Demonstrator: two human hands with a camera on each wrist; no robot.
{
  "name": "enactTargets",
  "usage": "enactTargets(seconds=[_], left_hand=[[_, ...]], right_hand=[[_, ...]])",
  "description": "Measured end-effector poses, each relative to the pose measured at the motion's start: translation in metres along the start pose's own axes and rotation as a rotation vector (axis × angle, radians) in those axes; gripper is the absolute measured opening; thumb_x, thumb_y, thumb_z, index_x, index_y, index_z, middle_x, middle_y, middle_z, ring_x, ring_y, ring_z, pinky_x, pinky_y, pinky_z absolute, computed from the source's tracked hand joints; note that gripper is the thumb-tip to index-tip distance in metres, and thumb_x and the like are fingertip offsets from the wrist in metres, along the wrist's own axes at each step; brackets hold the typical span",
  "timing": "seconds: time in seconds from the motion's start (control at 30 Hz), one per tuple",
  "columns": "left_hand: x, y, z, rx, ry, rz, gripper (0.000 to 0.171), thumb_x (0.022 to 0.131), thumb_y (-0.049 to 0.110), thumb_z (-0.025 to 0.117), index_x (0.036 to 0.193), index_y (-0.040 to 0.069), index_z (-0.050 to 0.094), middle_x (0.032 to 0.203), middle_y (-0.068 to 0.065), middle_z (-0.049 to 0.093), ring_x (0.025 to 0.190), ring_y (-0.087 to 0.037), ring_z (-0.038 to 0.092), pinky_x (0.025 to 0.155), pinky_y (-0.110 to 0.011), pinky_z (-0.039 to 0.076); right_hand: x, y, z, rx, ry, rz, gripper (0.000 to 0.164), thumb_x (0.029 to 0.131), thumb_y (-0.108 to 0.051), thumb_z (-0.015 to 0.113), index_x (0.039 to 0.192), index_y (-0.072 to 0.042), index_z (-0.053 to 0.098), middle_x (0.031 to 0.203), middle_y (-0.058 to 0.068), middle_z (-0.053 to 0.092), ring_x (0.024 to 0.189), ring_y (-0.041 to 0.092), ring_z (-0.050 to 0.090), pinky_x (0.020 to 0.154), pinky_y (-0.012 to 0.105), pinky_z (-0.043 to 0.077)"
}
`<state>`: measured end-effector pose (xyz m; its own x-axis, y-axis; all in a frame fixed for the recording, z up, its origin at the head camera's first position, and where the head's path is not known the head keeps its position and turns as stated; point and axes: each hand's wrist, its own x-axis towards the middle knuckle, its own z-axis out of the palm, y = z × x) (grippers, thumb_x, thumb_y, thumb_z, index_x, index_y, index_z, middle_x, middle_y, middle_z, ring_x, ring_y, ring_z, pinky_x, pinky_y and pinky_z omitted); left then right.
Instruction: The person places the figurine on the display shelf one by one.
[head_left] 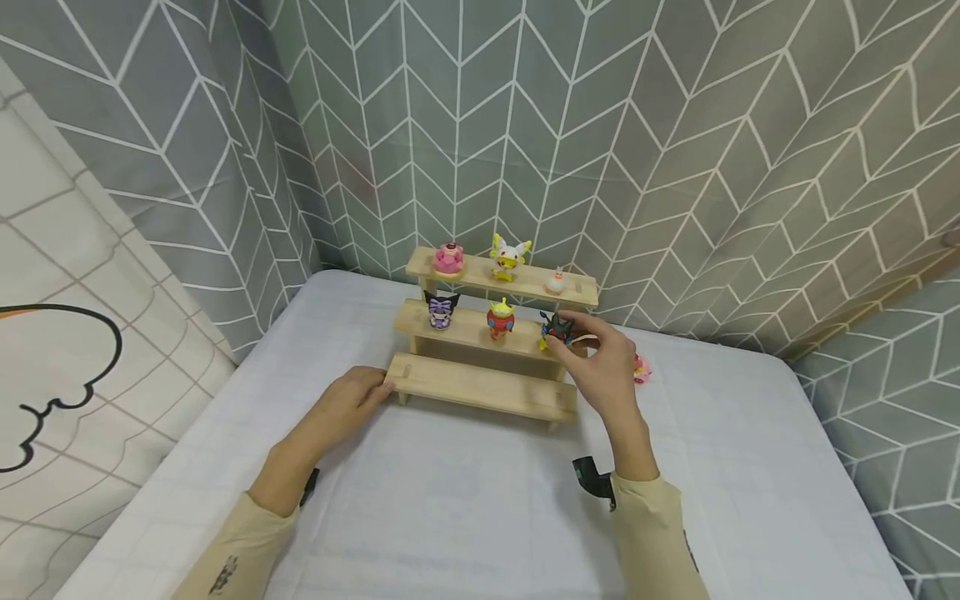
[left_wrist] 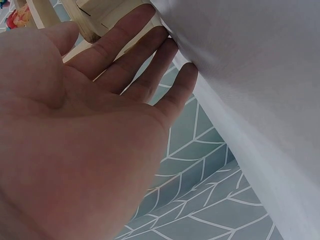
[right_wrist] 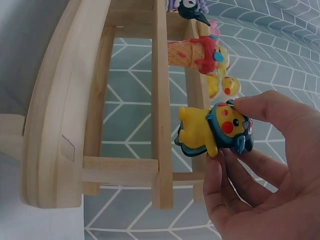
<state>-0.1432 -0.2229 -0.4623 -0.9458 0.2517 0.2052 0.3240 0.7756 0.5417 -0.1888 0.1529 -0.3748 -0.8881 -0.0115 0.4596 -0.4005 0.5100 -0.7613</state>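
My right hand [head_left: 606,361] pinches a small yellow Pikachu figure [right_wrist: 200,127] in a dark blue hooded cape, its fingertips around the hood. The figure's feet are right at the middle shelf's right end. Beside it on that shelf are an ice-cream-cone figure [head_left: 500,318] with red topping and a purple figure [head_left: 440,312] with black pointed ears. At the left end of the wooden three-step stand [head_left: 480,385] lies my left hand [head_left: 351,404], fingers extended and fingertips touching the lowest step's corner. The left wrist view shows its palm [left_wrist: 85,130] with nothing in it.
On the top shelf stand a pink figure [head_left: 448,259], a white-and-yellow eared figure [head_left: 510,256] and a small white figure [head_left: 556,282]. Behind my right hand, a pink figure [head_left: 642,368] lies on the white-covered table [head_left: 720,467]. Patterned curtains [head_left: 525,125] close off the back.
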Motion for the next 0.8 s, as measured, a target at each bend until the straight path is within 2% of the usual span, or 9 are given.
enactTargets(seconds=[0.07,0.2,0.33,0.43,0.7,0.8], left_hand=[[0.0,0.001,0.0,0.0,-0.006,0.0,0.025,0.11,0.019,0.057,0.112,0.0,0.073,0.124,-0.023,0.071,0.124,-0.042,0.064,0.106,-0.059,0.051],[0.0,0.001,-0.001,0.004,-0.002,0.009,0.023,0.11,0.018,0.057,0.111,0.001,0.072,0.123,-0.023,0.071,0.123,-0.042,0.064,0.105,-0.058,0.051],[-0.001,0.001,-0.001,0.001,0.003,0.009,0.023,0.11,0.018,0.057,0.109,0.001,0.072,0.122,-0.023,0.071,0.122,-0.041,0.064,0.105,-0.058,0.052],[-0.002,0.002,-0.002,-0.001,0.008,0.006,0.023,0.11,0.018,0.057,0.108,0.002,0.073,0.122,-0.022,0.072,0.122,-0.042,0.065,0.105,-0.058,0.052],[-0.001,0.003,-0.001,-0.006,0.009,0.008,0.026,0.111,0.02,0.056,0.111,0.0,0.073,0.122,-0.023,0.071,0.122,-0.043,0.064,0.105,-0.059,0.051],[-0.001,0.003,-0.001,0.005,0.012,0.015,0.025,0.11,0.019,0.057,0.109,0.0,0.072,0.121,-0.023,0.071,0.121,-0.042,0.065,0.104,-0.059,0.052]], right_hand=[[0.0,0.001,0.001,-0.01,-0.001,0.009,0.034,0.087,-0.01,0.087,0.12,-0.01,0.078,0.102,0.011,0.078,0.093,0.023,0.072,0.077,0.029,0.061],[0.0,0.005,0.005,-0.008,-0.009,0.032,0.036,0.088,-0.012,0.086,0.123,-0.01,0.077,0.102,0.012,0.077,0.097,0.022,0.072,0.078,0.016,0.058],[-0.001,0.006,0.008,0.006,-0.015,0.041,0.037,0.089,-0.013,0.086,0.125,-0.009,0.076,0.103,0.013,0.076,0.096,0.023,0.073,0.077,0.009,0.055],[-0.001,0.007,0.008,0.009,-0.025,0.043,0.036,0.09,-0.014,0.086,0.124,-0.01,0.076,0.104,0.013,0.077,0.094,0.025,0.074,0.077,0.01,0.056],[0.0,0.01,0.006,0.02,-0.042,0.021,0.034,0.091,-0.012,0.085,0.123,-0.008,0.076,0.106,0.012,0.078,0.1,0.02,0.071,0.079,0.016,0.059],[0.0,0.011,0.005,0.021,-0.056,0.013,0.033,0.091,-0.013,0.084,0.123,-0.008,0.076,0.107,0.012,0.078,0.101,0.021,0.072,0.082,0.021,0.061]])
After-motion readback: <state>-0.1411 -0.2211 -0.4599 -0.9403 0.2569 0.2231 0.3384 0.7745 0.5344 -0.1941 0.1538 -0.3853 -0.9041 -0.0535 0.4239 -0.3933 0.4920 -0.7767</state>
